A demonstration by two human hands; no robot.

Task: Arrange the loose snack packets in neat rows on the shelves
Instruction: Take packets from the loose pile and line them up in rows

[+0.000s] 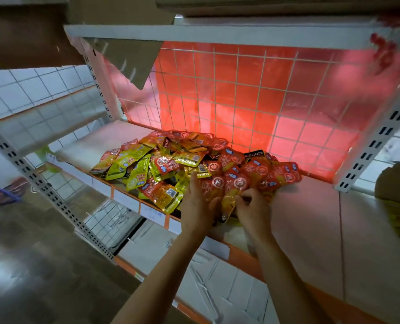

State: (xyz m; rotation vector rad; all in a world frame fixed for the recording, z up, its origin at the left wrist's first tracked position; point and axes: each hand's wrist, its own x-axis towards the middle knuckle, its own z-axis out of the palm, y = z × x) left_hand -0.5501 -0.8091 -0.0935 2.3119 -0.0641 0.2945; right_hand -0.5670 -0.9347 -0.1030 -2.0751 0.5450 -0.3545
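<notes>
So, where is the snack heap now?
In the centre of the head view, the snack heap lies on the white shelf against the wire grid; the left hand and right hand touch its near edge.

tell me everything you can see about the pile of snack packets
The pile of snack packets is a loose, overlapping heap of glossy foil sachets, red mostly right, yellow-green left, some printed KONCHEW. It lies on the shelf near the wire grid. The left hand presses its near edge; the right hand pinches a packet.
</notes>
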